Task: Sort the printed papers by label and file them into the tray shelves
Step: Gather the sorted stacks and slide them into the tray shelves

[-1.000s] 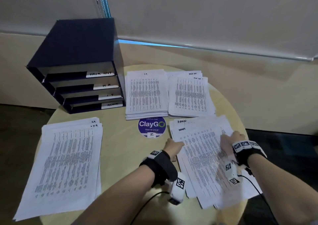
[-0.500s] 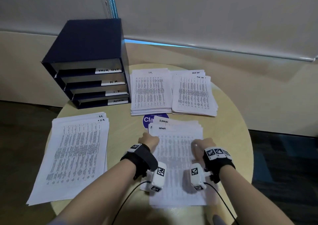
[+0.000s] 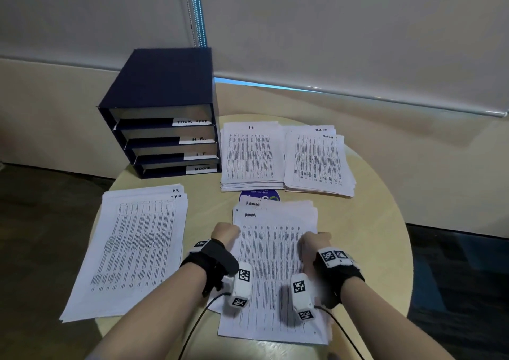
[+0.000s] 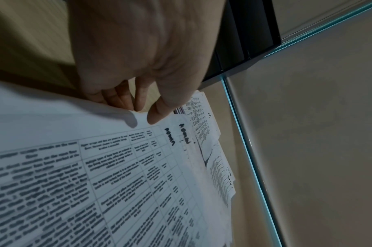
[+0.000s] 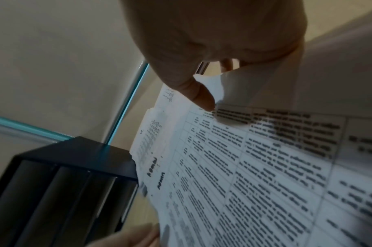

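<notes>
The ADMIN paper stack lies at the front centre of the round table. My left hand pinches its left edge, and my right hand pinches its right edge. In the left wrist view, the left hand has its thumb on the top sheet of the ADMIN stack and its fingers curled under. The right wrist view shows the right hand holding the ADMIN stack the same way. The dark blue tray shelves, labelled TASK LIST, H.R., I.T. and ADMIN, stand at the back left.
An H.R. stack lies at the front left. An I.T. stack and a task list stack lie at the back, right of the shelves. The ADMIN stack partly covers a round blue sticker. A wall with a blind runs behind.
Both hands have swung the ADMIN stack from the right side of the table to the front centre and squared it up. The other stacks have not moved.
</notes>
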